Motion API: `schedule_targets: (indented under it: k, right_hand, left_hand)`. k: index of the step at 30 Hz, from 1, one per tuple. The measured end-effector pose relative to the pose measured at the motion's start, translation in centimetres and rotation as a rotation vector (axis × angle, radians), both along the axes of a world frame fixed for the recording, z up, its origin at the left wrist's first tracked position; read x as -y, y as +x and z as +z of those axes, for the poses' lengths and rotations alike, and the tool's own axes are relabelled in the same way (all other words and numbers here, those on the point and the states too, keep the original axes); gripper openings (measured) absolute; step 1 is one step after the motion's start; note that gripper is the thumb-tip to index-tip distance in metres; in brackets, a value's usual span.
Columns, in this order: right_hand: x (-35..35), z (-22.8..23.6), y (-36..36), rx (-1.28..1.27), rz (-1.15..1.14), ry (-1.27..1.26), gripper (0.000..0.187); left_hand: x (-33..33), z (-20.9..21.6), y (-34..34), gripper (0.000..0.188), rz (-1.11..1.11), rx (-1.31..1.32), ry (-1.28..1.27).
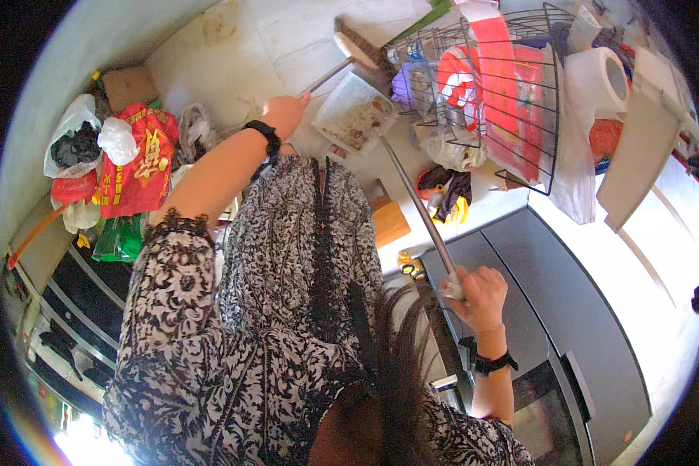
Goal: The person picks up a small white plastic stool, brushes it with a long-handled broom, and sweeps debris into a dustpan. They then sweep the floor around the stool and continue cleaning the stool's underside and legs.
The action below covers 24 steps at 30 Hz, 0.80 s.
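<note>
My left hand (286, 113) is closed round the thin handle of a broom (363, 45), its dark bristles on the pale floor ahead. My right hand (479, 297) grips the upper end of the long metal handle of a dustpan (355, 115). The pan is whitish, with brown dirt and small bits of litter in it. It lies just on the near side of the broom head, and I cannot tell whether the two touch. Both wrists carry black bands.
To the right stands a black wire rack (520, 101) with red packages, beside a paper roll (598, 81). Below it is a grey cabinet (551, 287). Plastic bags, including a red bag (142, 159), crowd the left side. A wooden board (391, 224) leans near my body.
</note>
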State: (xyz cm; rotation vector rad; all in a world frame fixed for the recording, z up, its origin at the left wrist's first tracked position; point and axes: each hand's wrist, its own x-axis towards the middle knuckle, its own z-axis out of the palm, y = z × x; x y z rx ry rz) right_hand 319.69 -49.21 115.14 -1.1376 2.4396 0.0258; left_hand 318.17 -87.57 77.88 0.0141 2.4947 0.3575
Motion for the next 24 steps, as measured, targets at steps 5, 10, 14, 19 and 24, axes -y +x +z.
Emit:
schedule_targets:
  k: [5,10,14,19,24]
  right_hand:
    - [1.1,0.1,-2.4,-0.009,0.169,-0.038,0.036]
    - [1.7,1.7,-4.0,0.004,0.300,-0.035,0.044]
    - [0.7,5.0,-3.2,-0.039,0.241,-0.032,0.035]
    - [-1.1,10.4,-0.6,-0.072,0.120,-0.007,0.036]
    - [-1.3,14.6,1.2,-0.074,0.044,0.068,0.038]
  left_hand:
    - [7.7,0.0,2.3,0.056,-0.112,-0.170,-0.156]
    - [13.4,1.5,3.6,0.059,-0.096,-0.081,-0.224]
    - [14.6,4.4,7.0,0.064,0.003,-0.105,0.022]
    - [11.7,9.1,14.4,0.086,0.517,0.321,0.615]
    - [4.7,11.0,17.1,0.082,1.017,0.785,1.377]
